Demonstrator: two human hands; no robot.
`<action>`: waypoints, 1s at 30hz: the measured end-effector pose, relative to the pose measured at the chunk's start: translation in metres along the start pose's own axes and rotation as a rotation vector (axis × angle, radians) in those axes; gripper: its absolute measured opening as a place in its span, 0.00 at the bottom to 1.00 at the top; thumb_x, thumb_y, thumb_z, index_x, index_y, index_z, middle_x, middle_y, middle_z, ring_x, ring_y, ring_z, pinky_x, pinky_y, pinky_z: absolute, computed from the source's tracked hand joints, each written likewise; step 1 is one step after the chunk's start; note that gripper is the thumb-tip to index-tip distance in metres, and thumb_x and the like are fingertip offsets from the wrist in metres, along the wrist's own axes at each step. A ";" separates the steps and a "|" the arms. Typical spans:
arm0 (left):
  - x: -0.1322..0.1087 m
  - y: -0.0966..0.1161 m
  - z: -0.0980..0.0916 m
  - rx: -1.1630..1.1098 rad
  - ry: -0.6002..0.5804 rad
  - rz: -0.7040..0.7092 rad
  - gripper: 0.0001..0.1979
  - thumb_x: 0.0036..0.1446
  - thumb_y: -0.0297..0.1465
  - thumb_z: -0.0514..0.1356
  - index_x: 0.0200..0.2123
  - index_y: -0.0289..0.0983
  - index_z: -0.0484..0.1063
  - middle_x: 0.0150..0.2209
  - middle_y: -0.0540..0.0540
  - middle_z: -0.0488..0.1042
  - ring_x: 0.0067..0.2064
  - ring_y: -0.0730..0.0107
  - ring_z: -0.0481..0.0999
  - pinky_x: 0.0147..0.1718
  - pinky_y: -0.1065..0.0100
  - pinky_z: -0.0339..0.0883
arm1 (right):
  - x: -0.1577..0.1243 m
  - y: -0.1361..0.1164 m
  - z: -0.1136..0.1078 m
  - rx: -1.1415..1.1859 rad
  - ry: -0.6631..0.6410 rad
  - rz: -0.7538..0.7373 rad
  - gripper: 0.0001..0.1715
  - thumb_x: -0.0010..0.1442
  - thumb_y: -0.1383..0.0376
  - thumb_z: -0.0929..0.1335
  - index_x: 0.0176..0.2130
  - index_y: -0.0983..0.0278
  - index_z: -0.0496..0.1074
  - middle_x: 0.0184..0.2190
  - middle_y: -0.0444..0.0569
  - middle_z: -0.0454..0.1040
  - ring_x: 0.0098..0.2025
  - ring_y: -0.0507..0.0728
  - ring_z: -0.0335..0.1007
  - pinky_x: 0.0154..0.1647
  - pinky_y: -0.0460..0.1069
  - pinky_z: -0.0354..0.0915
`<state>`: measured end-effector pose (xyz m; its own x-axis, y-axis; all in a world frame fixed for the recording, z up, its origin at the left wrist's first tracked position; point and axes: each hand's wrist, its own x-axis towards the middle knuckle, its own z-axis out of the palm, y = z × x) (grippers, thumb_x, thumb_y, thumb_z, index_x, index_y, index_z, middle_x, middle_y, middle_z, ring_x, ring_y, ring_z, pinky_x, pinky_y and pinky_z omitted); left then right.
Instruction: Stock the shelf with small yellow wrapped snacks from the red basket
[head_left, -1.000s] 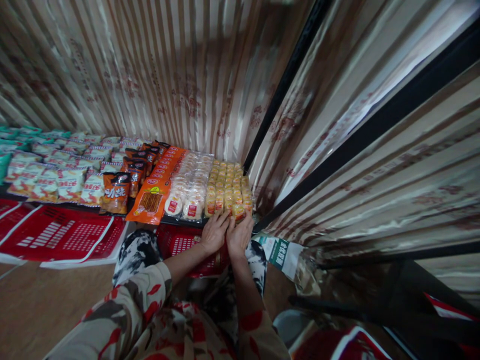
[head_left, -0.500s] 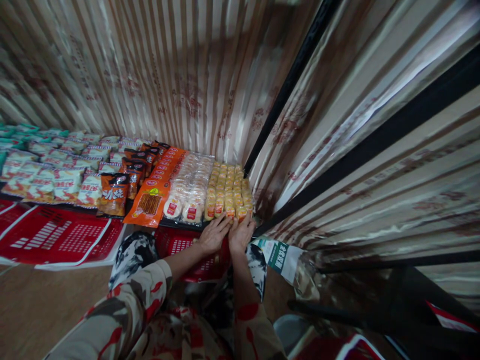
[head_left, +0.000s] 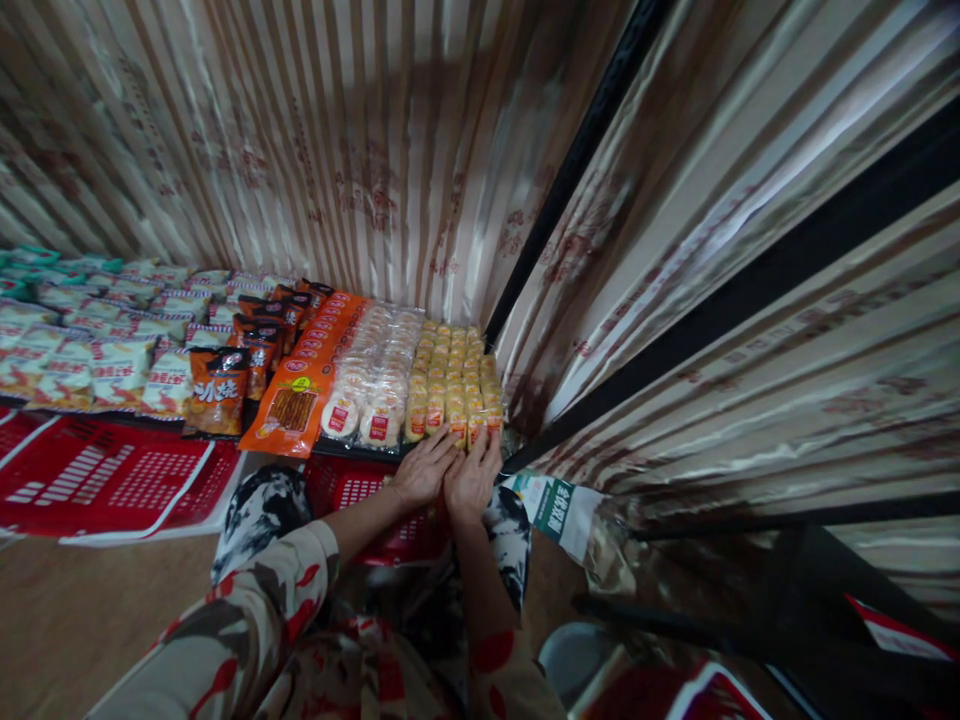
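Rows of small yellow snack packets (head_left: 453, 375) lie at the right end of a low display, by the curtain corner. My left hand (head_left: 421, 472) rests flat at their front edge, fingers stretched out toward the nearest packets. My right hand (head_left: 472, 478) lies beside it, touching it, fingers pressed on the front packets. Left of these are round white cakes in clear wrap (head_left: 373, 378) and flat orange packets (head_left: 300, 390). A red plastic basket (head_left: 358, 493) stands just below my hands.
More snack bags (head_left: 120, 345) fill the display to the left, with brown bags (head_left: 217, 385) nearer. Flat red baskets (head_left: 112, 475) lie on the floor. Striped curtains (head_left: 360, 150) close off the back and right, with black bars (head_left: 570, 180). A white-green bag (head_left: 559, 510) sits right.
Both hands have stayed at the front of the yellow packets, shifting slightly left and closer together; the view has drifted a little.
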<state>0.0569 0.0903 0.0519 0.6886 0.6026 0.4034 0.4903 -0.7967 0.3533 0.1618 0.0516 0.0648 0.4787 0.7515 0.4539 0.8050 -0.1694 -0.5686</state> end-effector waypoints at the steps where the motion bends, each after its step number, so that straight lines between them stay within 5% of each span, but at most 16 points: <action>1: 0.000 0.000 0.000 0.002 0.007 0.002 0.18 0.63 0.31 0.49 0.53 0.31 0.67 0.61 0.39 0.62 0.68 0.60 0.43 0.63 0.56 0.52 | -0.003 0.001 0.000 -0.017 -0.016 -0.015 0.32 0.62 0.65 0.55 0.63 0.71 0.52 0.64 0.63 0.50 0.64 0.66 0.45 0.61 0.63 0.50; 14: 0.000 -0.004 0.002 0.016 0.047 0.048 0.18 0.64 0.32 0.48 0.52 0.29 0.68 0.60 0.36 0.63 0.68 0.61 0.43 0.61 0.56 0.56 | -0.011 0.009 0.019 0.010 -0.038 -0.055 0.34 0.61 0.68 0.53 0.65 0.74 0.46 0.64 0.66 0.49 0.65 0.64 0.42 0.60 0.63 0.52; 30: -0.002 -0.007 -0.005 0.019 0.056 0.052 0.19 0.60 0.26 0.49 0.54 0.30 0.67 0.58 0.38 0.66 0.66 0.61 0.52 0.60 0.57 0.58 | -0.009 0.011 0.009 -0.125 -0.010 -0.119 0.30 0.60 0.68 0.57 0.60 0.72 0.59 0.58 0.67 0.58 0.56 0.67 0.54 0.53 0.61 0.57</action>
<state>0.0496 0.0947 0.0526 0.6826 0.5614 0.4678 0.4649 -0.8275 0.3148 0.1636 0.0488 0.0482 0.3744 0.7774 0.5055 0.8933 -0.1561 -0.4215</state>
